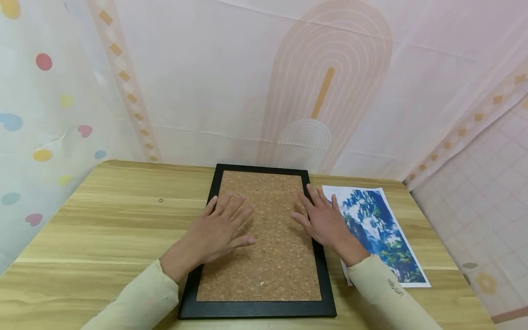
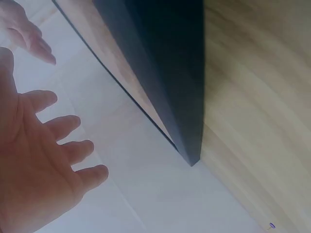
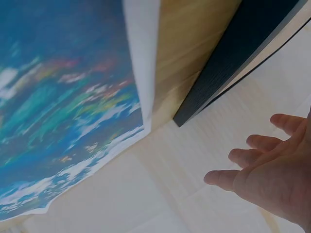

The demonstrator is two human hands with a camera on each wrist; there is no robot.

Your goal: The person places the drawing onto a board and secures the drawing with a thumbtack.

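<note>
Cork backing of a black picture frame (image 1: 259, 238) is facing up, the frame lying flat near the front middle of the wooden desk (image 1: 103, 220), long side running away from the person. Left hand (image 1: 218, 229) is lying over the left half of the cork, fingers (image 1: 235, 208) straight and spread apart, thumb pointing toward the centre; judging by the pose it is pressing or steadying the backing flat, gripping nothing. Right hand (image 1: 323, 220) is sitting over the frame's right edge, fingers straight and apart, palm partly over the black border, also holding nothing; whether it is truly touching is hard to tell. Both wrist views are showing open palms with splayed fingers (image 2: 73, 145) beside the dark frame edge (image 3: 233, 63). Printed landscape picture (image 1: 375, 233), blue and green with a white margin, is lying just right of the frame, partly under the right forearm's cream sleeve (image 1: 387, 293). Small dark ring-like speck (image 1: 160, 200) is sitting on the desk well left of the frame. Pale patterned curtain (image 1: 288, 91) is hanging behind. Nothing is blocking either hand.
</note>
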